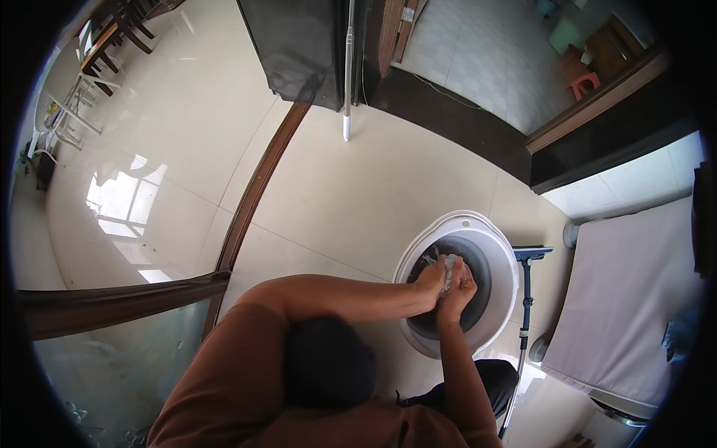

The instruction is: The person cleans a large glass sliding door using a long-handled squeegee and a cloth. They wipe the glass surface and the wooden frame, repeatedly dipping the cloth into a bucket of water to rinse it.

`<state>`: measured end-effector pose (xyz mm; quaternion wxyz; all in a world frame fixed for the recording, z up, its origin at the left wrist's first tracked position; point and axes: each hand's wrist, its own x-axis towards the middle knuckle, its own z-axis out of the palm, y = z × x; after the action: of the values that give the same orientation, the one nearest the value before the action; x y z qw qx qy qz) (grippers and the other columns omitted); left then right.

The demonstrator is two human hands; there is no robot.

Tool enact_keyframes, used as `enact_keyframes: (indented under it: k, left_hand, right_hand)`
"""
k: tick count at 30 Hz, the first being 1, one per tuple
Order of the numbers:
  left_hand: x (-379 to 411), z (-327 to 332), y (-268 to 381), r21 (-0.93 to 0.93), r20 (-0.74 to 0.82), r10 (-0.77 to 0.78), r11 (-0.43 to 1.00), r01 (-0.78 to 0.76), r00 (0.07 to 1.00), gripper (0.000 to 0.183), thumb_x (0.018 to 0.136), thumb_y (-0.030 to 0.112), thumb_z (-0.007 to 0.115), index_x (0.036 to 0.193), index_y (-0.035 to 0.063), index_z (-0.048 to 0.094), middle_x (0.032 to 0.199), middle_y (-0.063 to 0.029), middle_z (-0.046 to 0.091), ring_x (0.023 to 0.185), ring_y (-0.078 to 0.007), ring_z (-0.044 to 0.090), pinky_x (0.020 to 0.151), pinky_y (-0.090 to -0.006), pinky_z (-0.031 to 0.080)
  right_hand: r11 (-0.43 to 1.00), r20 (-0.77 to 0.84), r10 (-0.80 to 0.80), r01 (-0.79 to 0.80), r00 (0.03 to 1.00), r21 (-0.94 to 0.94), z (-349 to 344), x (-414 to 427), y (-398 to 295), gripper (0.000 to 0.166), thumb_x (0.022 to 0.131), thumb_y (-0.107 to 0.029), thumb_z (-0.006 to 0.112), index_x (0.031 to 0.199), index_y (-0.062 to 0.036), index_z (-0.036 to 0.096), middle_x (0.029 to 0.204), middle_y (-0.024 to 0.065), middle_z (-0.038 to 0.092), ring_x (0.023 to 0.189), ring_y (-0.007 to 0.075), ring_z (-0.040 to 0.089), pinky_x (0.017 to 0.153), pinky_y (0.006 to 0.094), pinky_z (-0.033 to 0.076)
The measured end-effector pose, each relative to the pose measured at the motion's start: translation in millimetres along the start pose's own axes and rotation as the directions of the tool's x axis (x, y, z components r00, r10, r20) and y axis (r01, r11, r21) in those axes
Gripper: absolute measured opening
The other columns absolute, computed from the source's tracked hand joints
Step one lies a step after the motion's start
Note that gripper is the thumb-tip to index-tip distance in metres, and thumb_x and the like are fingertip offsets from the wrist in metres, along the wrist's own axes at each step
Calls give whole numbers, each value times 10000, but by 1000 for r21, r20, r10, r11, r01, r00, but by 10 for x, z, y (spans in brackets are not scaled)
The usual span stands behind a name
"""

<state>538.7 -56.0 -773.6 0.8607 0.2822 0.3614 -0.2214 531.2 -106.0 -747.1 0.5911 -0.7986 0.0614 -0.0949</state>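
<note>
A white plastic basin (pixel 502 291) holding dark grey water (pixel 480 305) stands on the tiled floor before me. Over the water my left hand (pixel 431 285) and my right hand (pixel 458 294) come together around a wet, whitish cloth (pixel 450 269). The cloth is bunched between my palms and fingers, so most of it is hidden. Both forearms reach across the near rim of the basin.
Right of the basin lies a blue squeegee (pixel 529 255) with a long pole. A cloth-covered piece of furniture (pixel 610 302) stands farther right. A metal pole (pixel 347 84) leans by the dark door panel (pixel 297 45). A brown floor track (pixel 260 173) runs on the left.
</note>
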Motion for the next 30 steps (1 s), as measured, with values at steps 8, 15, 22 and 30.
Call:
enact_keyframes:
  k: [8, 15, 22, 30]
  left_hand:
    - [233, -183, -155, 542, -124, 220, 832, -120, 968, 363, 945, 295, 373, 971, -2, 579, 909, -100, 590, 828, -189, 543, 721, -346, 425]
    - [-60, -49, 43, 683, -137, 249, 725, -91, 959, 645, 891, 400, 469, 1370, 4, 297, 1399, -177, 340, 1297, -288, 322, 1044, -354, 283]
    - [-77, -53, 126, 659, -114, 216, 747, -89, 970, 724, 888, 472, 447, 1403, 17, 220, 1432, -196, 263, 1335, -292, 252, 1070, -371, 240]
    - [64, -32, 10, 145, 158, -140, 983, 117, 978, 538, 887, 528, 462, 1136, 54, 514, 1106, -107, 567, 1007, -227, 548, 852, -338, 449]
  right_hand:
    - [702, 190, 133, 43, 973, -711, -117, 410, 654, 416, 885, -402, 508, 759, -26, 633, 752, 194, 623, 720, 364, 615, 626, 436, 461]
    - [559, 190, 542, -182, 819, -809, -510, 523, 1267, 486, 784, -337, 600, 1150, -24, 540, 1046, 203, 615, 967, 362, 594, 824, 421, 464]
    - [709, 562, 570, -705, 599, 31, -449, 215, 757, 238, 850, -86, 560, 1076, -15, 580, 917, 46, 621, 829, 110, 582, 736, 232, 450]
    - [706, 233, 468, -519, 853, 482, -454, -13, -427, 54, 855, -90, 604, 862, -40, 626, 807, 10, 616, 762, 87, 558, 707, 225, 444]
